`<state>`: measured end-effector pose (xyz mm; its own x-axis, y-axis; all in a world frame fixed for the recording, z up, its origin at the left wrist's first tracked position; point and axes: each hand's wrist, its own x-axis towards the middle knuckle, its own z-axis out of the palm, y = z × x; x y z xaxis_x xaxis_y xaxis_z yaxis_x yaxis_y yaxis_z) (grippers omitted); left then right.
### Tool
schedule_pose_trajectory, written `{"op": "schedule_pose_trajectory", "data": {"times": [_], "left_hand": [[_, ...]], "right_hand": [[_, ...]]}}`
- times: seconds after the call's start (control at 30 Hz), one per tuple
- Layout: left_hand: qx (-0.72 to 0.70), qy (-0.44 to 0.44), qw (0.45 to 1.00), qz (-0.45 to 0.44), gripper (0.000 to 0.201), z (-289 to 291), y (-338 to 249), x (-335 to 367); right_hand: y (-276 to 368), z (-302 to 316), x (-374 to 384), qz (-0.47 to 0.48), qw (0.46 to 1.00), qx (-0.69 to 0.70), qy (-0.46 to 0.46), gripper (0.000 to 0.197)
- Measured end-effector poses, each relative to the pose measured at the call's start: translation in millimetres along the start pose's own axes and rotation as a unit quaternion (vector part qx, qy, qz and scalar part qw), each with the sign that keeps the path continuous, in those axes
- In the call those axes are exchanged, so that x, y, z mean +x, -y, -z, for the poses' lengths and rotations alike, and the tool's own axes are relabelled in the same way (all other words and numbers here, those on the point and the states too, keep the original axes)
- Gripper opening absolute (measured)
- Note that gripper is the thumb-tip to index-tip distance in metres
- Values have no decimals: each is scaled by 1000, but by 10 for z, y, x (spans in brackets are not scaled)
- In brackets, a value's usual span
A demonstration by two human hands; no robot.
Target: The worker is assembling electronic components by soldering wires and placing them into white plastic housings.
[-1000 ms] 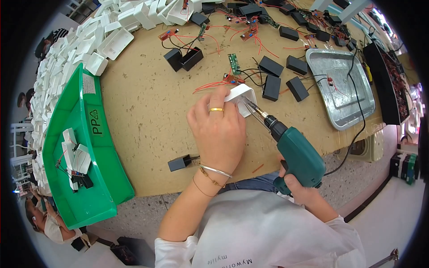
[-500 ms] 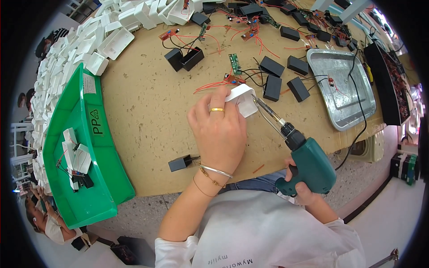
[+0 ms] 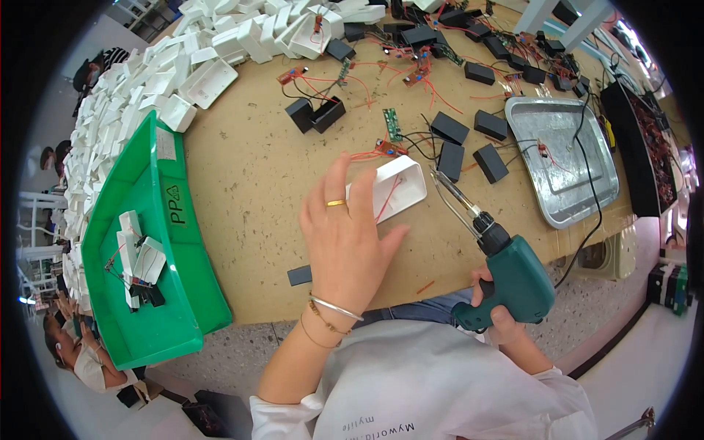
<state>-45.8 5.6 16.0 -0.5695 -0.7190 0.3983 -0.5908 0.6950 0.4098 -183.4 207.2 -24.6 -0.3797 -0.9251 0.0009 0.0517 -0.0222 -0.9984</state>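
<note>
A white plastic case (image 3: pixel 408 176) lies open side up on the board-topped table, with thin red wires (image 3: pixel 387 199) inside. Over its left end hovers my left hand (image 3: pixel 348 238), fingers stretched and thumb apart; whether it touches the case is hard to tell. My right hand (image 3: pixel 502 323) grips a dark green soldering gun (image 3: pixel 519 282) by its handle. Its metal tip and thin feed tube point up and left, just right of the case and apart from it. A small black box (image 3: pixel 299 276) is partly hidden behind my left wrist.
At left stands a green bin (image 3: pixel 209 293) holding a few white and black parts. White cases (image 3: pixel 213 82) are heaped behind it. Black boxes (image 3: pixel 490 163), a green circuit board (image 3: pixel 392 125) and wired modules lie farther back. A metal tray (image 3: pixel 546 194) and a black cord (image 3: pixel 600 213) are at right.
My left hand has loosened its hold on the white case and drawn left and down, fingers spreading. The case now rests flatter, showing its inside. The soldering gun's tip has shifted slightly right and down.
</note>
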Motion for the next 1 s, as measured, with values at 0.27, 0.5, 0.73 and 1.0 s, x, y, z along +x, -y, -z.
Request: {"op": "schedule_pose_trajectory", "data": {"times": [0.27, 0.5, 0.73, 1.0], "left_hand": [[-119, 9, 986, 119, 63, 717, 242, 133], [166, -163, 928, 291, 59, 2372, 1655, -18], [495, 26, 801, 336, 54, 2037, 2204, 340], [313, -53, 948, -12, 64, 503, 2483, 1687]], "right_hand": [[-60, -12, -78, -10, 994, 87, -58, 65], [-109, 14, -41, 6, 994, 92, -60, 64], [-194, 73, -21, -9, 997, 68, -25, 64], [-134, -45, -52, 5, 994, 91, -64, 61]]}}
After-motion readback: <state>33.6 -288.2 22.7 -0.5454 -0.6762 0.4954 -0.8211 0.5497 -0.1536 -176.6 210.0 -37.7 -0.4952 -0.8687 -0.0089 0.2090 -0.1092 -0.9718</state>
